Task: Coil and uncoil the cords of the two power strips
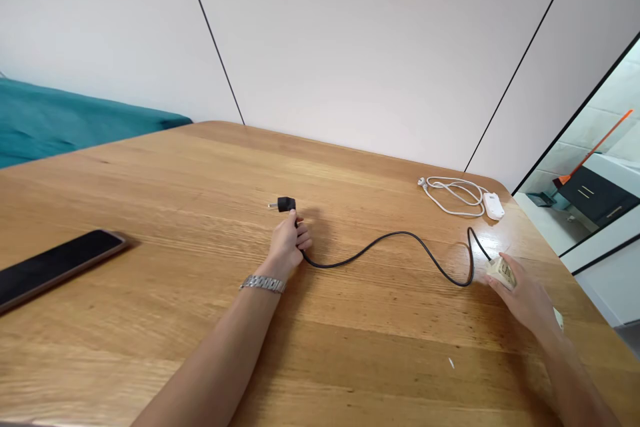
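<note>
My left hand (pixel 290 242) is closed around the black cord just below a black power plug (pixel 287 204), whose metal pins point left. From there the black cord (pixel 410 234) runs in loose waves over the wooden table to a cream-coloured power strip (pixel 501 272) on the right. My right hand (pixel 527 297) grips that strip near its cord end, thumb on the near side and fingers over the far side. The hand hides most of the strip, though a bit of its other end shows past the wrist.
A white cord (pixel 457 195) lies coiled at the table's far right, joined to a small white power strip (pixel 493 206). A dark phone (pixel 60 264) rests on the left. White wall panels (pixel 370 47) stand behind the wooden table (pixel 225 167); a teal seat (pixel 75 117) is at far left.
</note>
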